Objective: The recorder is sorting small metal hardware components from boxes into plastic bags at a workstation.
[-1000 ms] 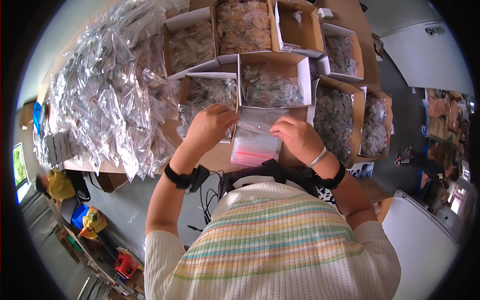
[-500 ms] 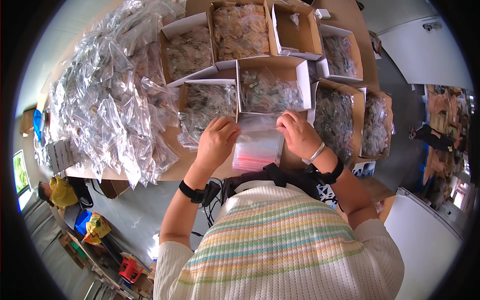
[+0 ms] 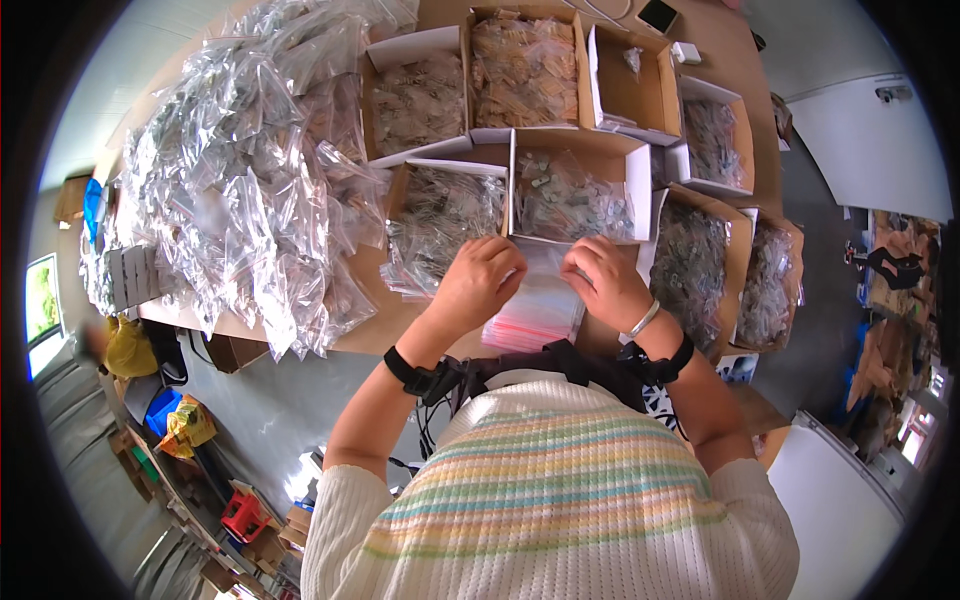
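The brown counter [image 3: 420, 310] carries a large heap of clear plastic bags [image 3: 230, 190] on its left side and open cardboard boxes [image 3: 575, 180] of small bagged parts behind and to the right. At its near edge lies a stack of small clear zip bags [image 3: 535, 310] with pink strips. The left hand [image 3: 480, 280] and right hand [image 3: 605, 280] are both curled shut, pinching the top bag of that stack.

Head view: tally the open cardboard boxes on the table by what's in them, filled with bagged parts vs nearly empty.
Boxes filled with bagged parts: 7
Nearly empty box: 1
Total: 8
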A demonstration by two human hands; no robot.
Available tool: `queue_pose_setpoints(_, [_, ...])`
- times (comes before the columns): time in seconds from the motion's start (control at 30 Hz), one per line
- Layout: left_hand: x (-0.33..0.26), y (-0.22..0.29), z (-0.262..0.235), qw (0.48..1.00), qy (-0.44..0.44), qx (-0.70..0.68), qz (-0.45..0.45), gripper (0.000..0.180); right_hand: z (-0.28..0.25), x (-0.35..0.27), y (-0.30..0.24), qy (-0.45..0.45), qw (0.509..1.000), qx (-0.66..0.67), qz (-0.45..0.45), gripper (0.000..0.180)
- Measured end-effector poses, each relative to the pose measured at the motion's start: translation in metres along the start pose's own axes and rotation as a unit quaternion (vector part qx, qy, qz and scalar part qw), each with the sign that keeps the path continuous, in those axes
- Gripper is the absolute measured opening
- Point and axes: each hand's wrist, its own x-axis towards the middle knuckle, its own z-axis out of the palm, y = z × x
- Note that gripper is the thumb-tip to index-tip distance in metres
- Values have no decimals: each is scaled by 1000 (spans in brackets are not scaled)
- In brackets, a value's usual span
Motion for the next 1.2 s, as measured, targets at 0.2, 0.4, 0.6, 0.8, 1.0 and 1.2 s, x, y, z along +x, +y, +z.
queue_pose_setpoints(0.2, [-5,2,9,1000,28,-11,1,13,9,-2,-1,0,1000,5,7,10])
queue_pose_setpoints(0.4, [-11,9,24,1000,13,22,13,10,13,0,-9,-38,999,-4,-7,10])
queue_pose_setpoints(0.6, [-6,18,13,998,20,44,27,10,5,12,-23,-17,1000,-10,-18,11])
queue_pose_setpoints(0.8, [5,22,-60,982,77,133,107,19,-34,42,-55,145,987,-30,-62,28])
queue_pose_setpoints(1.0, [16,18,-226,952,128,270,-65,20,-69,57,-80,239,968,41,-62,22])
queue_pose_setpoints(1.2, [-10,50,-435,686,338,608,-212,43,-61,26,-74,136,987,88,14,17])
